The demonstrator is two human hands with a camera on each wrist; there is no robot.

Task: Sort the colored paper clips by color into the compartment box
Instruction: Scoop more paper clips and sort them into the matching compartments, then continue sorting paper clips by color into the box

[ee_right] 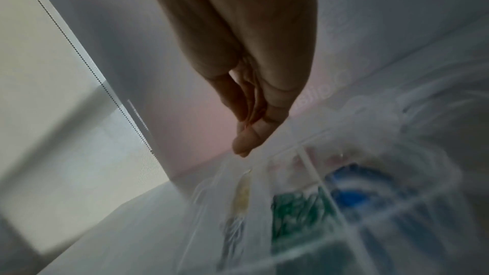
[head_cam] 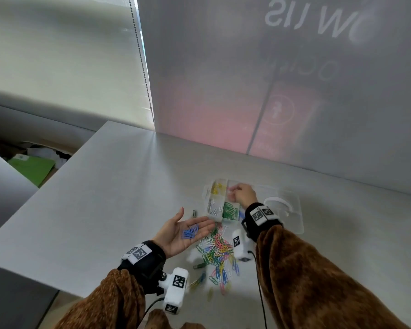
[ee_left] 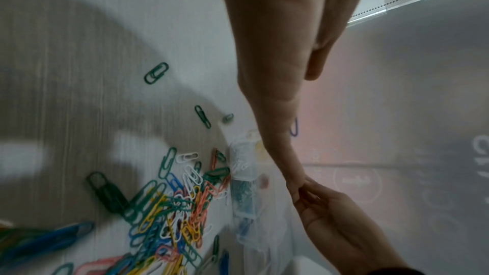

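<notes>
My left hand (head_cam: 185,230) lies open, palm up, with several blue paper clips (head_cam: 190,232) resting on it, just left of the clear compartment box (head_cam: 208,198). My right hand (head_cam: 243,193) hovers over the box's far compartments, its fingertips (ee_right: 246,139) bunched together with a reddish-pink clip glimpsed between them. The box holds yellow clips (head_cam: 217,187), white clips (head_cam: 212,206), green clips (head_cam: 229,210) and blue clips (ee_right: 354,187). A mixed pile of coloured clips (head_cam: 217,252) lies on the table in front of the box. The same pile (ee_left: 172,206) fills the left wrist view.
The box's clear lid (head_cam: 287,210) lies open to the right. A loose dark green clip (head_cam: 194,213) sits left of the box. The table (head_cam: 105,198) drops off at the left, and a wall (head_cam: 271,91) closes the back. A blind cord (head_cam: 140,55) hangs at the back left.
</notes>
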